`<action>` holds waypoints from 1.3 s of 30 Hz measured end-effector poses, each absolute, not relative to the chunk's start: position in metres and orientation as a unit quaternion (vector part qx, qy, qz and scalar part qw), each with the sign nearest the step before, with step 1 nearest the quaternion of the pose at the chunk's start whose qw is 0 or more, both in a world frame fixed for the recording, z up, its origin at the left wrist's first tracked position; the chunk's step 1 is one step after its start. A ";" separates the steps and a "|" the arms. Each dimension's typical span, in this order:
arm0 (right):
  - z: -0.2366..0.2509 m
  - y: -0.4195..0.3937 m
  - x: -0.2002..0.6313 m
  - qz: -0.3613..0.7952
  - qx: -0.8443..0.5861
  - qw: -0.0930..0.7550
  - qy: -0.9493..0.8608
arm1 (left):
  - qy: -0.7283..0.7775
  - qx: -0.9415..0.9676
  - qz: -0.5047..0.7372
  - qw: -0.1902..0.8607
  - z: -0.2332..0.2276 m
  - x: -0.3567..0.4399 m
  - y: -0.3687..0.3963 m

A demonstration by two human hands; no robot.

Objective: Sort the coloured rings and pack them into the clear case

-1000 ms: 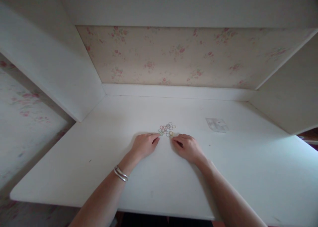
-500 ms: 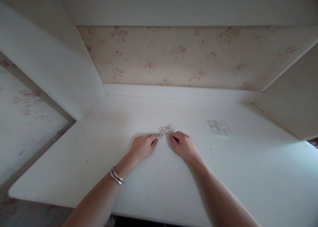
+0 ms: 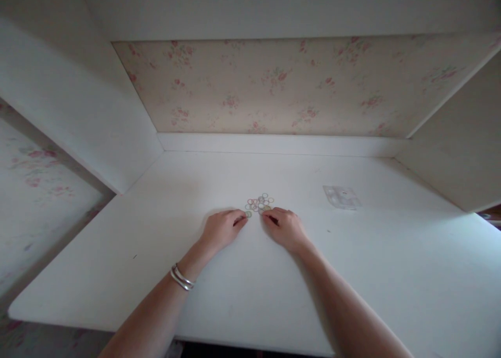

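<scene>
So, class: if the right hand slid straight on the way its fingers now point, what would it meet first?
The right hand points up and slightly left, so it would first meet the cluster of small coloured rings, which its fingertips seem to touch already; depth is unclear.

Bare desk (image 3: pixel 235 290) around, side panels (image 3: pixel 86 123) flanking, plastic bag (image 3: pixel 341 197) right

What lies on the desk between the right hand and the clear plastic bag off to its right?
Nothing: in the head view the white desk is bare between the right hand and the clear plastic bag.
</scene>
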State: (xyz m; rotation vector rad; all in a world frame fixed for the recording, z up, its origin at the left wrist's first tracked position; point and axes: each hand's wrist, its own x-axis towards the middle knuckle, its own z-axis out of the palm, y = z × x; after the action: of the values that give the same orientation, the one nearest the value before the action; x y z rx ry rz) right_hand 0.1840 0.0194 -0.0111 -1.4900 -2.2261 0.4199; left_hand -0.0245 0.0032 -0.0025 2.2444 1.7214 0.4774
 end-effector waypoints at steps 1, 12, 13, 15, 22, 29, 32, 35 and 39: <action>-0.011 0.020 0.184 0.152 -0.539 0.213 -0.801 | 0.595 0.776 0.163 0.135 -0.002 -0.025 0.003; -0.018 0.022 0.184 0.178 -0.540 0.276 -0.775 | 0.590 0.798 0.089 0.082 -0.003 -0.017 -0.005; -0.019 0.022 0.184 0.179 -0.540 0.283 -0.772 | 0.590 0.799 0.087 0.078 -0.002 -0.018 -0.006; -0.020 0.021 0.186 0.178 -0.536 0.297 -0.770 | 0.586 0.801 0.098 0.075 0.000 -0.022 -0.007; -0.016 -0.006 0.177 0.084 -0.523 0.254 -0.809 | 0.576 0.802 0.142 0.074 0.012 -0.045 -0.008; -0.009 -0.012 0.140 0.079 -0.566 0.179 -0.801 | 0.516 0.844 0.091 0.119 0.015 -0.037 -0.019; -0.007 -0.007 0.134 0.108 -0.584 0.157 -0.789 | 0.497 0.855 0.063 0.130 0.011 -0.032 -0.022; -0.007 -0.005 0.134 0.121 -0.586 0.150 -0.787 | 0.480 0.863 0.055 0.145 0.008 -0.031 -0.024; -0.008 -0.004 0.138 0.129 -0.597 0.137 -0.780 | 0.469 0.860 0.073 0.186 0.009 -0.036 -0.023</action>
State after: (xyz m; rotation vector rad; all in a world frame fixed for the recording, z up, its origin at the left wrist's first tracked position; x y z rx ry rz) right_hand 0.1381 -0.0042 -0.0077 -1.7280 -2.2557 0.3736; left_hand -0.0360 -0.0226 0.0086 2.4225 1.3220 0.2054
